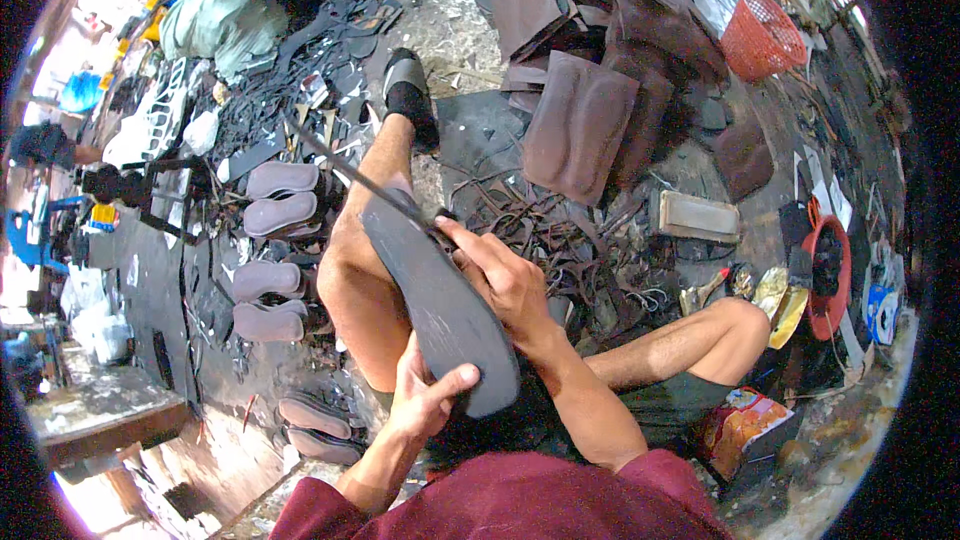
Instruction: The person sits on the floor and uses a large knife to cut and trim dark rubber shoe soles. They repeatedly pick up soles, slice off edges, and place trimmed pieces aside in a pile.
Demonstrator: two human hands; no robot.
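A dark grey shoe sole (450, 315) lies slantwise above my lap, its wide end toward me and its far end by my raised knee. My left hand (425, 392) grips the near end, with the thumb on top. Closed round the handle of a long, thin knife (350, 172), my right hand (507, 285) is at the sole's right edge. The blade points to the far left and crosses the sole's far end. Most of the handle is hidden by my fingers, and I cannot tell whether the edge is cutting in.
Paired soles (272, 282) lie in stacks to my left. Brown moulded sheets (580, 125) are piled ahead, with dark strip offcuts (540, 225) nearer me. A pale rectangular block (698, 217), a red basket (762, 35) and a red-rimmed tub (828, 275) stand at right.
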